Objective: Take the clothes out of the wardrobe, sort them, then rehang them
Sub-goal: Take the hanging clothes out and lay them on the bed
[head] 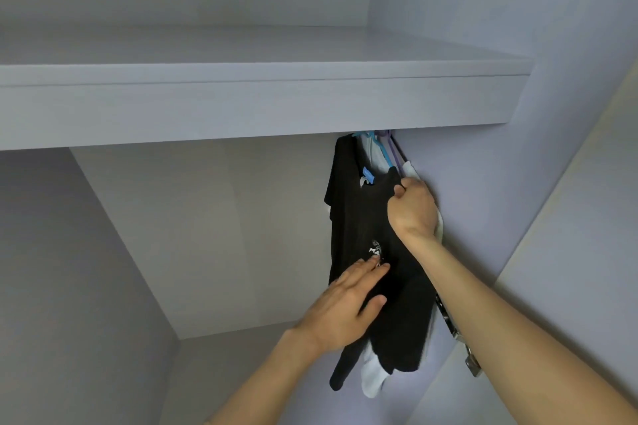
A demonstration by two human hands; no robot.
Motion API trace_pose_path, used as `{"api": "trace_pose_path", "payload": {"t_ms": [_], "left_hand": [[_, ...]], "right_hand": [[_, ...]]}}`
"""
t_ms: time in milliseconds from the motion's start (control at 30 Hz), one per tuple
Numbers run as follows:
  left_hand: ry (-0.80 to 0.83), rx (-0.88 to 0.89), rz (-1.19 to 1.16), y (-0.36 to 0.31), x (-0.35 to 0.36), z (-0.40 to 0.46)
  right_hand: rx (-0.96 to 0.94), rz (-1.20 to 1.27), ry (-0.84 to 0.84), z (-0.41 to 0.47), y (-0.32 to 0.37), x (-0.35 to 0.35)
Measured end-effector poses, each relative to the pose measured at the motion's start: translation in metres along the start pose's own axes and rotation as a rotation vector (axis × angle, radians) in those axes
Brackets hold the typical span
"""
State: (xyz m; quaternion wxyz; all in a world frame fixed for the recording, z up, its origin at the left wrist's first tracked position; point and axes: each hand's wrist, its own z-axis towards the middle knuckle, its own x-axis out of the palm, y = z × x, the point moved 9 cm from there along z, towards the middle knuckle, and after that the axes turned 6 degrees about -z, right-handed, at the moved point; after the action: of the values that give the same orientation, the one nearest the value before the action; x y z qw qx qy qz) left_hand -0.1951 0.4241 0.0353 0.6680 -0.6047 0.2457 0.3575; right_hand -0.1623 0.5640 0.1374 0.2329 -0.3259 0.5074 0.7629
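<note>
A black T-shirt (359, 217) with a small white print hangs at the right end of the wardrobe, under the shelf. Behind it hang white garments (373, 376) on blue and purple hangers (388, 148). My right hand (412, 209) grips the black shirt's shoulder and the purple hanger arm, close to the right wall. My left hand (345, 307) lies flat with straight fingers against the shirt's front, fingertips at the print. The rail itself is hidden behind the shelf's front edge.
A thick pale shelf (259, 103) spans the wardrobe above the clothes. The wardrobe's back panel (207, 235) and left side stand bare. A metal door hinge (462, 348) sits on the right wall below my right forearm.
</note>
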Motion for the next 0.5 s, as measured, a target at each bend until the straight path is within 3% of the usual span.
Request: {"api": "trace_pose_path", "payload": {"t_ms": [267, 500], "left_hand": [[-0.183, -0.171, 0.052, 0.058, -0.068, -0.02], [-0.422, -0.291, 0.076, 0.104, -0.117, -0.06]], "right_hand": [[-0.227, -0.005, -0.089, -0.013, 0.017, -0.002], [-0.363, -0.041, 0.091, -0.044, 0.011, 0.033]]}}
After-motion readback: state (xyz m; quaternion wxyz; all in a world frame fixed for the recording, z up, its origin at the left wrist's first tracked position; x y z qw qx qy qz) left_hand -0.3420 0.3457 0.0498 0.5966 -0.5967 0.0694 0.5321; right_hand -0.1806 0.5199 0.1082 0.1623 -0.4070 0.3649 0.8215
